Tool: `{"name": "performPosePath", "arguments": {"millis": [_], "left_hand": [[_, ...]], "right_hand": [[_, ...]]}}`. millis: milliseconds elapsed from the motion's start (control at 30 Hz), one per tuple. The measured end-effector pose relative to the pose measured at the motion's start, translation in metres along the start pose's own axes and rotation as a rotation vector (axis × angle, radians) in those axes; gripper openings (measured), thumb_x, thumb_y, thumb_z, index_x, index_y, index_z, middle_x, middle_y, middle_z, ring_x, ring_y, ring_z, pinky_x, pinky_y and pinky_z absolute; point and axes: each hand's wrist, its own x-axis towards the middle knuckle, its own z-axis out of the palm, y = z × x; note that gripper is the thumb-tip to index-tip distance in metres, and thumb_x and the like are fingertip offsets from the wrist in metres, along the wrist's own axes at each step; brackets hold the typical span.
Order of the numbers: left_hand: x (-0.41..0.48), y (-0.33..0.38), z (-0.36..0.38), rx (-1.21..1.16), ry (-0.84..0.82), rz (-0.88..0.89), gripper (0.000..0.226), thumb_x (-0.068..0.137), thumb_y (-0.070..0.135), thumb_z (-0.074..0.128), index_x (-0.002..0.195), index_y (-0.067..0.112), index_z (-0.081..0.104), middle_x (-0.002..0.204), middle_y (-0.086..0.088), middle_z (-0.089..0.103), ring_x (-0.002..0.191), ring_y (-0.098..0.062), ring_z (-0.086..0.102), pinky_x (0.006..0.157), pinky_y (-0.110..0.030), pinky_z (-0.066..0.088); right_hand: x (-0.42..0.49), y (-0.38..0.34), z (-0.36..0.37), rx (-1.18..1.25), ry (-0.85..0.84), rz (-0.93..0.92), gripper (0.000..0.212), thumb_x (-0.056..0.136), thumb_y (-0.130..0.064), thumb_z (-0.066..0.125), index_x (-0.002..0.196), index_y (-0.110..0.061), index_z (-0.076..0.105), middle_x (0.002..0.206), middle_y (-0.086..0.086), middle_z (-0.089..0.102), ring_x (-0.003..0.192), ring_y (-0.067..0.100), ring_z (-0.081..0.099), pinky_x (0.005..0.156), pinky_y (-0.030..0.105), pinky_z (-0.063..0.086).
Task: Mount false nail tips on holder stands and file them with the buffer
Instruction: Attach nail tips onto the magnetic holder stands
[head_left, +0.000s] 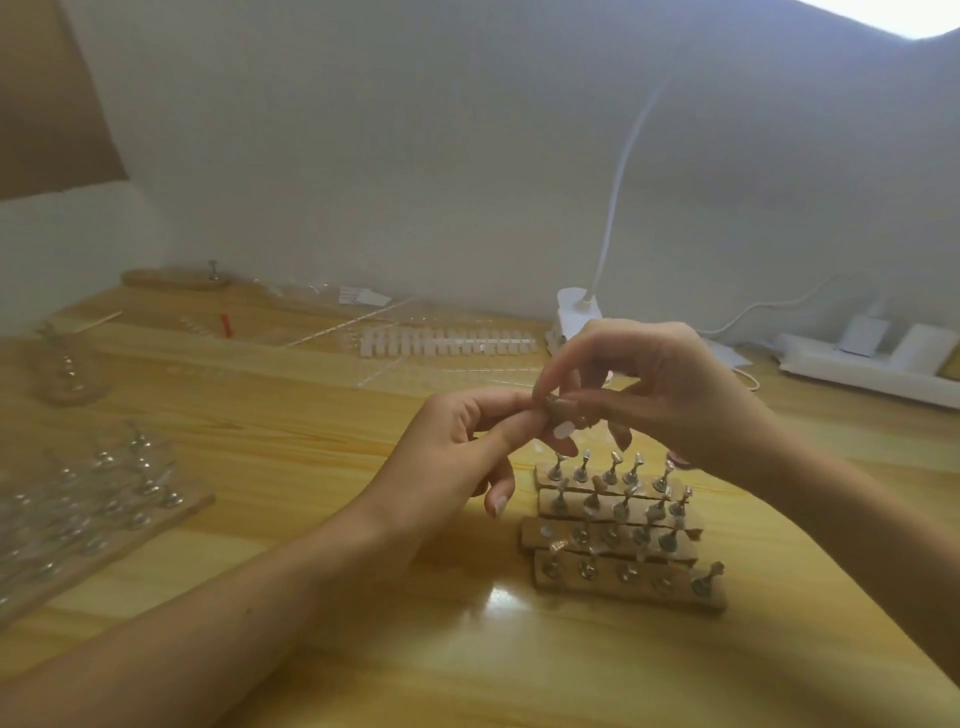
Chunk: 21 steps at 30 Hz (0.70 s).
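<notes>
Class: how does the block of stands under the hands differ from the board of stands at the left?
The block of stands is brown strips; the board of stands is one pale plank. The block lies beneath the right hand; the board lies apart. Both hold rows of metal stands.

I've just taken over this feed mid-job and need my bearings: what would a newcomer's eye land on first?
The left hand and right hand meet mid-frame and pinch a small piece between them, too blurred to name. Right below them, rows of metal holder stands sit on wooden strips on the table. A white row of nail tips lies near the far edge.
</notes>
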Motion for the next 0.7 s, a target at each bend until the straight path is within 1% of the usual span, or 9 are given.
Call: {"name": "performPosePath", "arguments": {"millis": [67,167,233,267,367,433,533,567,700], "left_hand": [[0.001,0.001,-0.002,0.000,-0.012,-0.010,0.026,0.090,0.039,0.057,0.106,0.028,0.074,0.092,0.003,0.074,0.041,-0.005,0.043,0.048,-0.010,0.036],[0.002,0.001,-0.006,0.039,0.003,-0.015,0.022,0.093,0.038,0.054,0.101,0.030,0.073,0.093,0.005,0.075,0.047,-0.004,0.047,0.049,-0.013,0.034],[0.003,-0.003,-0.008,0.048,0.048,-0.032,0.018,0.099,0.028,0.053,0.099,0.024,0.071,0.097,0.003,0.076,0.053,-0.004,0.053,0.048,-0.014,0.033],[0.003,-0.006,-0.010,0.046,0.076,-0.051,0.017,0.100,0.023,0.053,0.100,0.020,0.070,0.099,0.002,0.076,0.057,-0.004,0.056,0.046,-0.013,0.034],[0.003,-0.012,-0.014,0.048,0.139,-0.100,0.016,0.100,0.019,0.053,0.103,0.015,0.068,0.101,0.002,0.076,0.064,-0.006,0.062,0.044,-0.013,0.037],[0.005,-0.014,-0.016,0.006,0.167,-0.120,0.016,0.099,0.018,0.053,0.105,0.013,0.067,0.103,0.001,0.076,0.064,-0.008,0.063,0.044,-0.014,0.038],[0.007,-0.016,-0.016,-0.049,0.202,-0.135,0.017,0.100,0.018,0.052,0.105,0.013,0.067,0.105,0.001,0.075,0.062,-0.007,0.063,0.044,-0.013,0.038],[0.007,-0.016,-0.016,-0.057,0.213,-0.136,0.017,0.100,0.018,0.052,0.104,0.013,0.067,0.105,0.001,0.075,0.062,-0.007,0.063,0.043,-0.013,0.037],[0.007,-0.014,-0.014,-0.095,0.230,-0.140,0.017,0.101,0.018,0.052,0.101,0.014,0.068,0.106,0.001,0.075,0.061,-0.008,0.064,0.042,-0.013,0.036]], "right_hand": [[0.004,-0.002,-0.006,-0.131,-0.033,-0.030,0.011,0.086,-0.017,0.072,0.094,-0.025,0.071,0.079,-0.009,0.065,0.069,0.011,0.066,0.049,0.018,0.052],[0.018,-0.001,-0.016,-0.184,-0.097,-0.015,0.011,0.089,-0.029,0.066,0.097,-0.022,0.069,0.078,-0.009,0.068,0.069,0.007,0.068,0.051,0.014,0.051],[0.029,0.007,-0.022,-0.037,-0.054,0.119,0.013,0.099,-0.014,0.056,0.101,-0.016,0.069,0.085,0.000,0.072,0.070,0.011,0.069,0.050,0.022,0.054],[0.035,0.014,-0.022,0.001,-0.002,0.195,0.024,0.100,0.000,0.048,0.100,-0.013,0.068,0.090,0.003,0.072,0.075,0.015,0.069,0.051,0.026,0.055],[0.040,0.027,-0.014,-0.046,0.101,0.356,0.039,0.082,0.019,0.032,0.074,-0.004,0.061,0.077,0.009,0.068,0.069,0.020,0.062,0.057,0.029,0.051],[0.039,0.032,-0.008,0.002,0.090,0.417,0.033,0.086,0.013,0.038,0.070,-0.006,0.059,0.068,0.009,0.065,0.061,0.018,0.059,0.054,0.028,0.048],[0.026,0.029,0.002,0.108,-0.050,0.369,0.006,0.094,-0.018,0.067,0.090,-0.014,0.067,0.078,0.002,0.071,0.062,0.015,0.066,0.048,0.024,0.050],[0.022,0.028,0.006,0.104,-0.066,0.336,0.009,0.089,-0.023,0.073,0.093,-0.016,0.068,0.081,0.002,0.071,0.063,0.015,0.068,0.047,0.025,0.052],[0.021,0.022,0.021,0.032,0.011,0.213,0.011,0.082,-0.010,0.080,0.089,-0.009,0.071,0.078,0.005,0.069,0.062,0.016,0.068,0.046,0.030,0.055]]}}
